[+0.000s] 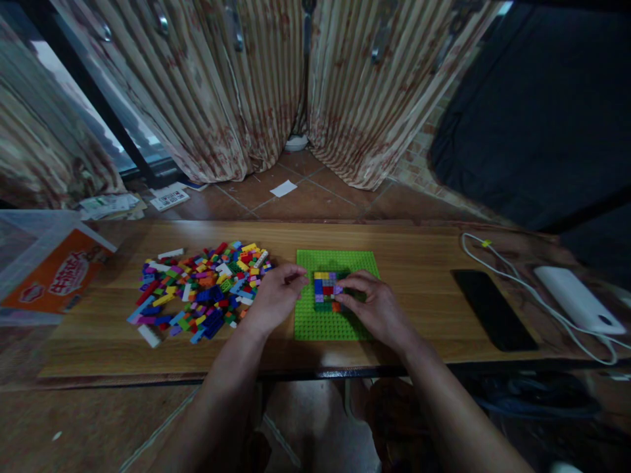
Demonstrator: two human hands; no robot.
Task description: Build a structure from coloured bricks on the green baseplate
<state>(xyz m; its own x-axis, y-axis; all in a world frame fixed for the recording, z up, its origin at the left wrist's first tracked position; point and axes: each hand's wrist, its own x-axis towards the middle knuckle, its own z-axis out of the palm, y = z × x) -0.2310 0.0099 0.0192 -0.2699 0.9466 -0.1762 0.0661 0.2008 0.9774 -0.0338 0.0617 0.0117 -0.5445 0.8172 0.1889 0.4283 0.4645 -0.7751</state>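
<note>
The right hand (378, 306) pinches a purple brick (338, 290) at the right of the brick stack (326, 290) on the green baseplate (308, 328); a crooked press could loosen neighbours. Whether the left hand (275, 297) grips anything is unclear.

Both arms (231, 374) fwd — L hand (276, 295) loosely curled, R hand (378, 307) pinching.

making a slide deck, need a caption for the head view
Right hand at a small brick build on a green baseplate, left hand beside it, loose bricks to the left.
</note>
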